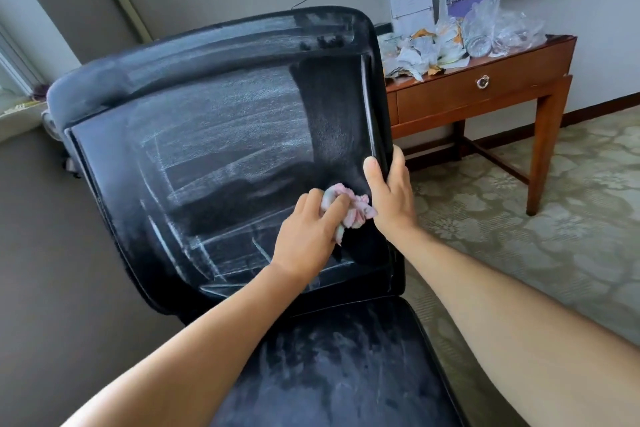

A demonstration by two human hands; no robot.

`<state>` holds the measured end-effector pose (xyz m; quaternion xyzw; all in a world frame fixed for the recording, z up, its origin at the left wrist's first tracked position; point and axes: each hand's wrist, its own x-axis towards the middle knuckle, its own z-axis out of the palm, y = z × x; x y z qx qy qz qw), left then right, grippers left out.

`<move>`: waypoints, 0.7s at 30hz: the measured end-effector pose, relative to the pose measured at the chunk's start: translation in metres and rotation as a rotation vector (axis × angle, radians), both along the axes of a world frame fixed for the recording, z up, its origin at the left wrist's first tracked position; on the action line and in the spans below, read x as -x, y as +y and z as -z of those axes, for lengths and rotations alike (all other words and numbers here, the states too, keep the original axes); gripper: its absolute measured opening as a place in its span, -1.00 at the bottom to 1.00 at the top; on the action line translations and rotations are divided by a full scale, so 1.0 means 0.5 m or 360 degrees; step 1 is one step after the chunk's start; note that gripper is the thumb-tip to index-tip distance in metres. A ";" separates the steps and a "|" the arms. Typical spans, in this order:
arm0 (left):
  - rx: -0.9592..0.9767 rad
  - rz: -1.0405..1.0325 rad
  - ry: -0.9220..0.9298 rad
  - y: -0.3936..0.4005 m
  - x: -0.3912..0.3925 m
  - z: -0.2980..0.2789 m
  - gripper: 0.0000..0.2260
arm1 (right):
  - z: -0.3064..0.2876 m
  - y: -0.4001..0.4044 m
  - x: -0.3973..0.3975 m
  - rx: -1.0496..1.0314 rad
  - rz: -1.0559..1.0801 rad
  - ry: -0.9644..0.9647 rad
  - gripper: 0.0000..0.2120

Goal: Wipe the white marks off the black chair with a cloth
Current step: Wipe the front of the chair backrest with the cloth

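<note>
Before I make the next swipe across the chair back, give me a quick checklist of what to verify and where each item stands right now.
1. Cloth in hand: ok. The left hand grips the bunched pink cloth.
2. Cloth on the surface: ok. It presses against the chair back.
3. Chair steadied: ok. The right hand holds the back's right edge.
4. Back free of white marks: not ok. Only a strip along the right side is wiped black; the rest is streaked.
5. Seat clean: not ok, white smears cover it.
6. Cloth still clean enough: cannot tell, it is crumpled.
</note>
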<state>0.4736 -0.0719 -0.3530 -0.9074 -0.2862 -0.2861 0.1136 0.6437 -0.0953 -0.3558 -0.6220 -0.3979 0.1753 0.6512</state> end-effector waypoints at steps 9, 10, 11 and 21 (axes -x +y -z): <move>-0.0224 -0.0141 -0.0230 -0.029 -0.030 0.067 -0.54 | -0.001 0.001 0.006 -0.0008 0.0096 -0.0064 -0.18; -0.0190 -0.0171 -0.0235 -0.037 -0.028 0.093 -0.52 | 0.003 0.003 0.007 -0.0035 0.0098 -0.0050 -0.22; -0.0157 -0.0200 -0.0233 -0.043 -0.025 0.117 -0.52 | 0.005 0.006 0.008 -0.0068 0.0110 -0.0037 -0.28; 0.0374 -0.0366 0.0212 -0.064 0.049 0.347 -0.58 | 0.020 0.018 0.000 -0.0012 0.0213 -0.0099 -0.45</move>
